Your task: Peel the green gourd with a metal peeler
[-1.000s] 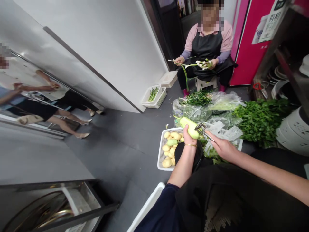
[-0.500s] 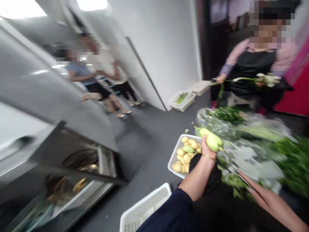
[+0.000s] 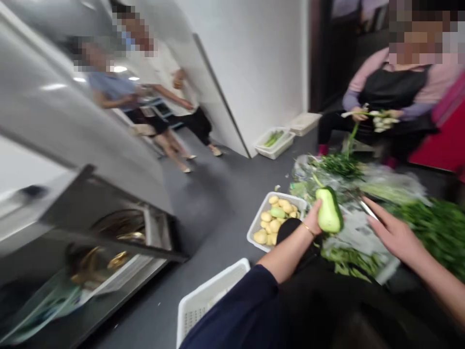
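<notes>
My left hand (image 3: pixel 313 219) is wrapped round a squash (image 3: pixel 329 213), holding it up above a spread of plastic bags and greens. Most of its visible side is pale green, with a dark green strip along the right, and a thin stem points up. Just right of the squash, apart from it, my right hand (image 3: pixel 394 228) is closed on a slim silver metal tool (image 3: pixel 369 210); its tip is too blurred to tell whether it is a knife or a peeler. Below lie loose green leaves or peelings (image 3: pixel 350 261).
A white basket (image 3: pixel 250 236) of potatoes and a green vegetable stands left of the squash. Another white basket (image 3: pixel 214 283) is nearer me. A co-worker (image 3: pixel 394 89) sits opposite, holding white-bulbed greens. Leafy greens (image 3: pixel 432 232) lie right; a metal shelf unit (image 3: pixel 138 257) stands left.
The squash has turned from lying slanted to standing more upright, and its dark green side shows now. My right hand has risen nearer to it with the tool. The view has shifted slightly.
</notes>
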### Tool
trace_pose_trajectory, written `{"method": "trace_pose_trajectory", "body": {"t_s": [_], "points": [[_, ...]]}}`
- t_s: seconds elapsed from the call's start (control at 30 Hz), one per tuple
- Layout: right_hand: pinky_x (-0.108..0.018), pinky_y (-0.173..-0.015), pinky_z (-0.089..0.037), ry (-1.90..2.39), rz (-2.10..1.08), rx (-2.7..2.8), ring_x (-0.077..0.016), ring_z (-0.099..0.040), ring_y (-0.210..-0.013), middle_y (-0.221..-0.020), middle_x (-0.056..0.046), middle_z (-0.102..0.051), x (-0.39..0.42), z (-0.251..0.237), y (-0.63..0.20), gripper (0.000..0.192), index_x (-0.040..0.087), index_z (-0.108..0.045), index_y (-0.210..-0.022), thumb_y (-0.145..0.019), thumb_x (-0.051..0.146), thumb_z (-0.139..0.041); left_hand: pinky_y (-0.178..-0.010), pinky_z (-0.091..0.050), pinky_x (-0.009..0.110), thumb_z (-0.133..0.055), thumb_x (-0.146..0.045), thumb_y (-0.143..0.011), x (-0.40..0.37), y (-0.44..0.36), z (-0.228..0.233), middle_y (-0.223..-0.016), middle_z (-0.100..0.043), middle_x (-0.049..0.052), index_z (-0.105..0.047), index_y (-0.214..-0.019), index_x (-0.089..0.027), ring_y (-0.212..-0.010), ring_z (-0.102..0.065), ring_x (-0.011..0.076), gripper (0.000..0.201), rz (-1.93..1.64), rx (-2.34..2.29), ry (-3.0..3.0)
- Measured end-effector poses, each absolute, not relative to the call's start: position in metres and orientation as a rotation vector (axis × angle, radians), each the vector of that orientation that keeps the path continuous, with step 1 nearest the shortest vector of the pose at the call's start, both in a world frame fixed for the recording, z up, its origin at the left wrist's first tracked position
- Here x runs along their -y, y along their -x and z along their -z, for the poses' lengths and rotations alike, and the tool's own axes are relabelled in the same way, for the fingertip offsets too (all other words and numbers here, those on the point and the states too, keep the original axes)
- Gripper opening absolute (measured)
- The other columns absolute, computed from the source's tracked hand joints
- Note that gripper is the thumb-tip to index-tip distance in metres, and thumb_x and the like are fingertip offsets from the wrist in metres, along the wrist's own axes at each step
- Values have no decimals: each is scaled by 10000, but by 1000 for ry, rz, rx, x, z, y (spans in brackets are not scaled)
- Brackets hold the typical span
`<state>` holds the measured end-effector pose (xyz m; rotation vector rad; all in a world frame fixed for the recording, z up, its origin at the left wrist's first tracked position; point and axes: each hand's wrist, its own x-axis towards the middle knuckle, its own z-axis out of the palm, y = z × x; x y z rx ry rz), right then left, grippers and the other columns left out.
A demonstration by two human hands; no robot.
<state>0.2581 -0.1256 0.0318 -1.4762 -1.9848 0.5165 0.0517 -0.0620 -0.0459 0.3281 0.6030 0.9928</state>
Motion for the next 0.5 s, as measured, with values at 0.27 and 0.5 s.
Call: {"method": "trace_pose_trajectory", "body": {"t_s": [0.27,0.5], "points": [[-443,-840,-539,1599,-532,2083,-322,-665,-1026,-1257,-69,-644,105,-44,-235,545,295,-336,-1492,-956,390,-342,-937,-458,419,-613,-470,-743,68,-50,34,-917,-715,141,-654,-1006,-91,-904,-673,282,464,-1057,-637,-354],[-365,-806,-557,1543,-745,2068,-260,-692,-968,-1111,-83,-716,152,1,-235,550,255,-280,-1515,-977,363,-312,-891,-491,407,-575,-473,-744,57,-62,40,-873,-711,106,-666,-987,-112,-863,-674,264,444,-1255,-679,-238]]}}
